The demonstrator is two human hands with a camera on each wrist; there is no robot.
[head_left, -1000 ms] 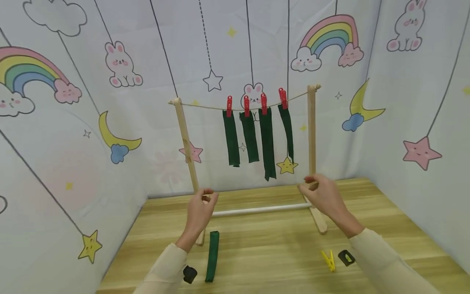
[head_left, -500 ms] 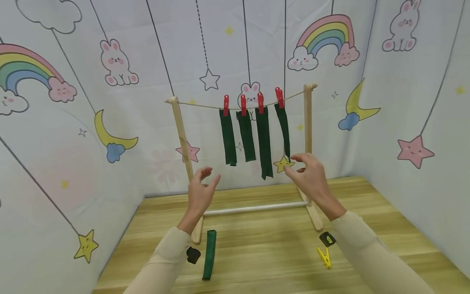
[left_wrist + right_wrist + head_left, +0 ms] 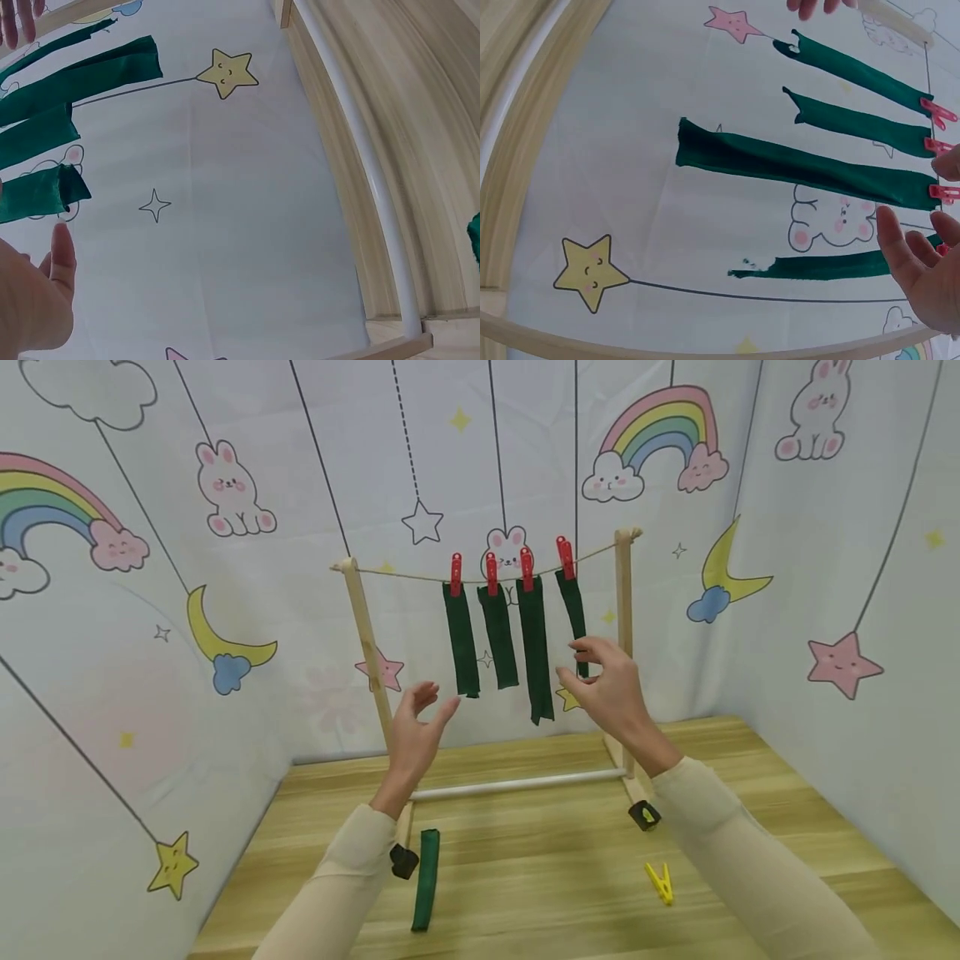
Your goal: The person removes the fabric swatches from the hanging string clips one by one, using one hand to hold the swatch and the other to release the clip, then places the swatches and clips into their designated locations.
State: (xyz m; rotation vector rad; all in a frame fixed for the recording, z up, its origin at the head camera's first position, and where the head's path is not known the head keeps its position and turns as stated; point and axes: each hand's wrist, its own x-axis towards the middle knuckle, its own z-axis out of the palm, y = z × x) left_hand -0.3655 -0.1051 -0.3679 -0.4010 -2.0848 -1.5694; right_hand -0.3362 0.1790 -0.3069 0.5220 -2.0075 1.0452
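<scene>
Green cloth strips (image 3: 536,652) hang in a row of four from a thin twine line (image 3: 405,575) between pale wooden posts (image 3: 626,602), each clipped by a red plastic clothespin (image 3: 527,570). Four look done; what seems left is a fifth green strip (image 3: 426,881) flat on the wood-grained bench (image 3: 525,843), with a yellow plastic clothespin (image 3: 660,883) well apart from it. The left hand (image 3: 415,731) is by the leftmost strip's lower end, fingers spread from the thumb, gripping nothing; whether the thumb touches cloth I cannot tell. The right hand (image 3: 613,687), likewise parted and holding nothing, is before the rightmost strip. The right wrist view shows that strip's ragged end, partly hidden in the head view; only the head view shows the yellow clothespin
</scene>
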